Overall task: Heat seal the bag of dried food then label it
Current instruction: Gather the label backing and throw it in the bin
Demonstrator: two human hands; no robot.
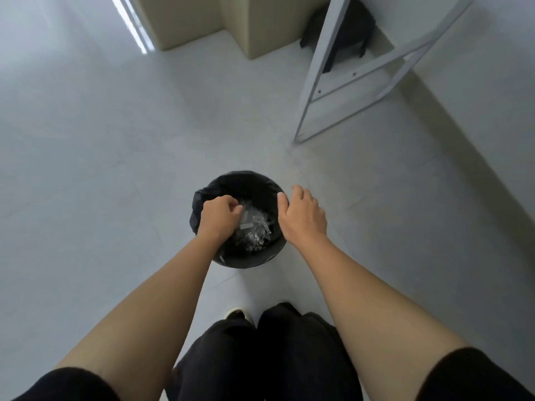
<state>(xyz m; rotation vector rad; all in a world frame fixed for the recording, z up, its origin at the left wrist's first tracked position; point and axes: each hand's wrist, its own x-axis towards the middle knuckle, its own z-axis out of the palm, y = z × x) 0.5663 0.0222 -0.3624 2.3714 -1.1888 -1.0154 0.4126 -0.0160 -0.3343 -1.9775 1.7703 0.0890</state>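
Standing over bin [246, 263], likely discarding waste. Curled left hand [220, 216] above clear scraps [256, 230]; impossible to tell if pinching anything. Relaxed, empty right hand [301, 215] over rim. No food bag in view.

— What is there to count?
— One black bin [246, 263], one white table frame [315, 82], one dark backpack [351, 27].
— And of the person?
— Two hands, left hand [220, 217] and right hand [302, 217]; one shoe [236, 314]. Clear plastic scraps [256, 227]: uncountable.
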